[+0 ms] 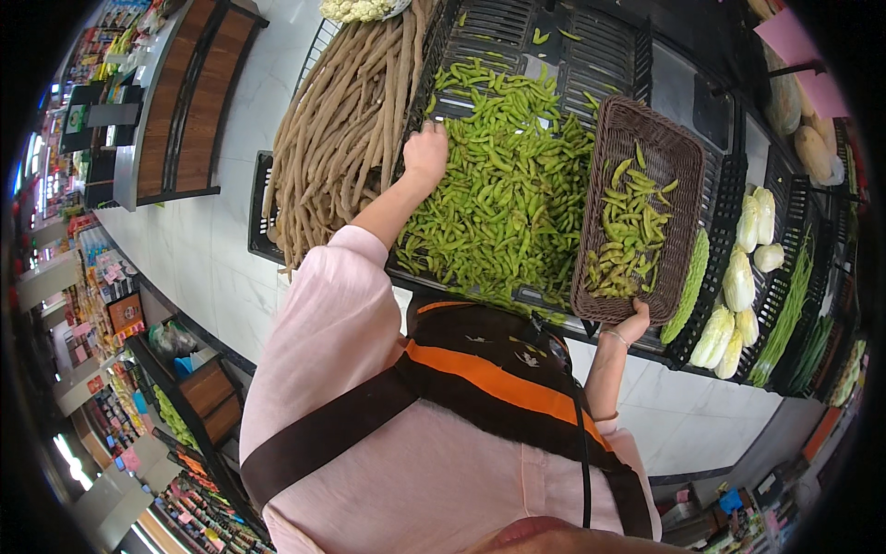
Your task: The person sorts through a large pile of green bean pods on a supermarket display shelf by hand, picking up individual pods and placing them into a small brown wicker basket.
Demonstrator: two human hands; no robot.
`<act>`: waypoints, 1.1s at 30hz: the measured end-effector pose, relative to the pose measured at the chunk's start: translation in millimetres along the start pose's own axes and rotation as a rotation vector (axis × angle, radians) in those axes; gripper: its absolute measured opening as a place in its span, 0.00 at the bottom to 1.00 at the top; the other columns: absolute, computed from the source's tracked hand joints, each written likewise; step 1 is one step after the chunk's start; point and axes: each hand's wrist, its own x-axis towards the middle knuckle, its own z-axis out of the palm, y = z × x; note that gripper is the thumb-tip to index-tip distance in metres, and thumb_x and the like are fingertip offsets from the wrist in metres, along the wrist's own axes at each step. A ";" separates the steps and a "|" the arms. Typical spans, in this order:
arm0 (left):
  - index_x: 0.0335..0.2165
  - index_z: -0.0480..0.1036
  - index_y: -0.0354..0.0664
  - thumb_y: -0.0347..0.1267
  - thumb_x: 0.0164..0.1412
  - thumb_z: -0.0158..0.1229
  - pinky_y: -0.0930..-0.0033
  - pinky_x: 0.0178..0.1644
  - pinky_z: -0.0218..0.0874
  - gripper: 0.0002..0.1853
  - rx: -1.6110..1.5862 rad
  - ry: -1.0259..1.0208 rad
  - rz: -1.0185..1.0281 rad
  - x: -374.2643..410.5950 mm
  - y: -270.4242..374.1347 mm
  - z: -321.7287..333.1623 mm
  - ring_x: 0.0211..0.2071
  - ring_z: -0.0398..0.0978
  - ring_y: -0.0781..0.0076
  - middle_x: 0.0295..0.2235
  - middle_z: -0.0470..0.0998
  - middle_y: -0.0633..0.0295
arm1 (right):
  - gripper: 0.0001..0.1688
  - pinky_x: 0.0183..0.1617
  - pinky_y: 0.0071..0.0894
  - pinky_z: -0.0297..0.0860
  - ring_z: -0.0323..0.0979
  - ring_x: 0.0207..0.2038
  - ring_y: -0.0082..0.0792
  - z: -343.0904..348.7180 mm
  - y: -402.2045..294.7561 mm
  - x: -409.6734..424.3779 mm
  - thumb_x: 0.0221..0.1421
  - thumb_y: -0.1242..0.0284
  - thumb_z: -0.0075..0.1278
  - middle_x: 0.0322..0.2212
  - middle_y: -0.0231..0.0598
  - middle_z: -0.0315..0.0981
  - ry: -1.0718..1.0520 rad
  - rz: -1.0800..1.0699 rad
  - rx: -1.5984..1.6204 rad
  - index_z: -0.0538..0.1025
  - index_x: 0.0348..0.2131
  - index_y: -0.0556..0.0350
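Green soybean pods (512, 187) lie in a wide heap on the black slatted display tray (602, 41). My left hand (426, 149) is at the heap's left edge, beside the tray's dark side wall. Its fingers are curled and their tips are hidden, so what they hold cannot be made out. My right hand (626, 322) grips the near end of a brown woven basket (682, 159), which rests tilted over the heap's right side. Inside the basket is a smaller pile of yellowish-green pods (630, 235), some with brown spots.
Long brown yam-like roots (346, 124) fill the crate on the left, with cauliflower (356, 8) beyond. To the right lie a bitter melon (686, 287), napa cabbages (739, 280) and thin green stalks (785, 318). A wood-panelled counter (187, 97) stands far left.
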 end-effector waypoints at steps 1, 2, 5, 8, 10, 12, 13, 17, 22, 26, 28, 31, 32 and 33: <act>0.40 0.69 0.34 0.23 0.48 0.55 0.64 0.34 0.69 0.17 -0.056 0.052 -0.003 -0.9 -2.4 2.1 0.33 0.75 0.57 0.42 0.70 0.50 | 0.18 0.44 0.45 0.65 0.68 0.39 0.45 0.7 -0.2 -1.0 0.44 0.71 0.39 0.37 0.48 0.67 0.004 -0.005 -0.001 0.67 0.35 0.67; 0.40 0.69 0.35 0.23 0.48 0.55 0.63 0.34 0.69 0.17 -0.126 0.119 -0.006 -1.2 -5.3 7.1 0.33 0.75 0.58 0.41 0.70 0.51 | 0.18 0.44 0.45 0.65 0.68 0.38 0.45 0.2 0.2 -0.3 0.44 0.71 0.39 0.37 0.48 0.67 0.005 0.001 -0.003 0.67 0.35 0.66; 0.40 0.72 0.38 0.24 0.49 0.55 0.63 0.36 0.68 0.16 -0.332 0.259 -0.044 -1.3 -8.2 14.7 0.32 0.74 0.60 0.39 0.72 0.52 | 0.17 0.43 0.45 0.65 0.68 0.38 0.45 -2.0 0.1 1.0 0.43 0.72 0.39 0.36 0.47 0.67 0.004 0.008 -0.007 0.67 0.34 0.66; 0.41 0.73 0.40 0.26 0.51 0.55 0.65 0.39 0.67 0.15 -0.563 0.235 -0.175 -3.6 -0.4 6.0 0.34 0.74 0.63 0.38 0.73 0.53 | 0.17 0.43 0.44 0.65 0.67 0.38 0.45 -4.6 -0.5 4.1 0.43 0.72 0.39 0.36 0.47 0.67 -0.002 0.007 0.001 0.67 0.34 0.66; 0.42 0.72 0.40 0.28 0.53 0.55 0.66 0.40 0.66 0.15 -0.765 0.156 -0.315 -4.4 2.9 1.1 0.36 0.73 0.65 0.37 0.74 0.55 | 0.18 0.43 0.45 0.65 0.67 0.38 0.45 -6.8 2.3 7.9 0.43 0.72 0.39 0.37 0.48 0.67 -0.006 0.015 0.010 0.67 0.35 0.67; 0.44 0.70 0.38 0.28 0.55 0.54 0.68 0.42 0.67 0.16 -1.056 0.037 -0.461 -7.4 6.7 -10.6 0.38 0.72 0.67 0.39 0.72 0.56 | 0.18 0.44 0.44 0.65 0.67 0.38 0.45 -4.6 -0.1 3.4 0.43 0.72 0.39 0.37 0.48 0.67 -0.012 0.027 0.006 0.67 0.35 0.67; 0.45 0.69 0.37 0.28 0.56 0.54 0.69 0.43 0.67 0.17 -1.199 -0.025 -0.535 -8.7 7.4 -15.0 0.38 0.71 0.68 0.40 0.72 0.56 | 0.19 0.44 0.44 0.65 0.67 0.39 0.45 -2.7 -1.0 0.7 0.43 0.72 0.39 0.37 0.48 0.67 -0.015 0.034 0.003 0.67 0.35 0.67; 0.51 0.61 0.33 0.24 0.57 0.52 0.77 0.43 0.68 0.23 -1.987 -0.146 -0.657 -7.5 -2.0 -2.3 0.39 0.70 0.71 0.44 0.68 0.56 | 0.19 0.44 0.45 0.65 0.67 0.39 0.45 -6.8 0.7 5.8 0.43 0.72 0.40 0.37 0.48 0.67 -0.029 0.036 0.012 0.67 0.36 0.67; 0.53 0.55 0.33 0.23 0.56 0.52 0.82 0.43 0.67 0.27 -2.370 -0.334 -0.616 -12.5 -7.1 -1.1 0.40 0.70 0.73 0.43 0.67 0.57 | 0.19 0.43 0.43 0.66 0.68 0.39 0.45 -12.2 3.5 12.4 0.43 0.72 0.40 0.37 0.48 0.67 -0.036 0.017 0.020 0.67 0.36 0.68; 0.51 0.59 0.30 0.22 0.56 0.53 0.78 0.47 0.65 0.24 -2.123 -0.283 -0.581 -20.6 -3.7 -11.1 0.41 0.70 0.70 0.45 0.67 0.53 | 0.19 0.43 0.43 0.66 0.69 0.38 0.45 -11.7 3.5 12.5 0.43 0.72 0.40 0.37 0.47 0.68 -0.043 0.021 0.019 0.67 0.36 0.68; 0.50 0.60 0.30 0.23 0.55 0.53 0.76 0.48 0.64 0.23 -2.007 -0.277 -0.533 -24.1 -3.5 -16.3 0.41 0.70 0.70 0.44 0.69 0.53 | 0.19 0.43 0.43 0.66 0.68 0.39 0.45 -10.8 3.2 12.0 0.43 0.72 0.40 0.37 0.47 0.67 -0.040 0.023 0.015 0.67 0.36 0.68; 0.48 0.65 0.32 0.24 0.54 0.55 0.74 0.47 0.64 0.21 -1.897 -0.192 -0.491 -31.4 2.0 -32.5 0.41 0.71 0.70 0.42 0.72 0.53 | 0.19 0.43 0.44 0.66 0.68 0.39 0.46 -12.2 4.1 14.0 0.42 0.72 0.40 0.37 0.48 0.67 -0.044 0.001 0.012 0.66 0.36 0.68; 0.47 0.66 0.32 0.25 0.54 0.56 0.76 0.45 0.64 0.20 -1.872 -0.201 -0.408 -34.7 8.1 -40.2 0.39 0.71 0.72 0.40 0.73 0.55 | 0.19 0.43 0.44 0.66 0.68 0.39 0.46 -11.3 3.4 12.9 0.42 0.72 0.40 0.37 0.48 0.67 -0.037 -0.005 0.012 0.66 0.36 0.68; 0.46 0.67 0.32 0.25 0.54 0.56 0.77 0.43 0.64 0.19 -1.847 -0.208 -0.325 -39.4 18.3 -51.4 0.37 0.72 0.75 0.38 0.74 0.57 | 0.19 0.43 0.45 0.66 0.68 0.39 0.46 -9.6 2.7 10.4 0.42 0.72 0.40 0.37 0.48 0.67 -0.031 -0.011 0.010 0.66 0.36 0.68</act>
